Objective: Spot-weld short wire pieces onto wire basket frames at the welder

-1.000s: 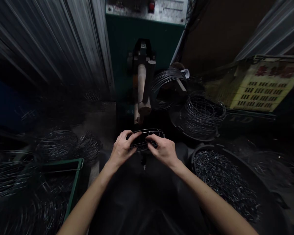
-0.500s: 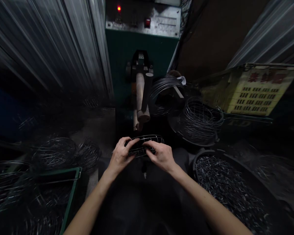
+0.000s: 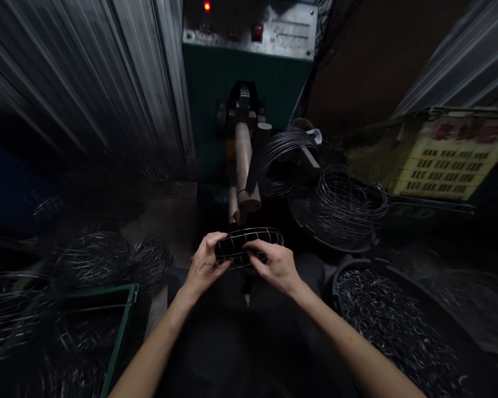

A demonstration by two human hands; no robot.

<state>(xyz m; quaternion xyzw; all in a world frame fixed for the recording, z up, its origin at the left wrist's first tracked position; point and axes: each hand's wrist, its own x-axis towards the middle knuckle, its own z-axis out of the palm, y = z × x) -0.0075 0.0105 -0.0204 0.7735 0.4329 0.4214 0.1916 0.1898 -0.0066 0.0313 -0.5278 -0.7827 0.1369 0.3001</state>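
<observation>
A small round wire frame (image 3: 237,246) with two hoops and short crosswise wires sits in front of my body, below the machine's arms. My left hand (image 3: 203,265) grips its left side, thumb low and fingers curled over the upper hoop. Across from it, my right hand (image 3: 277,264) pinches at the wires near the frame's middle; whether a loose piece of wire is between the fingertips is too dark to see. Just beyond the frame, apart from it, are the thick upper arm (image 3: 243,149) and the lower arm (image 3: 233,207) of a green machine (image 3: 249,69).
To the right, short metal pieces (image 3: 382,309) fill a black tub (image 3: 336,279). Wire hoops (image 3: 351,199) lie behind it, near a yellow crate (image 3: 444,160). At left are a green crate (image 3: 122,331) and tangled wire rings (image 3: 93,260). A red lamp (image 3: 207,6) glows on the machine.
The frame has tilted or turned slightly, showing more of its open side. My left fingers have drawn back toward its left edge. The whole view has shifted a little.
</observation>
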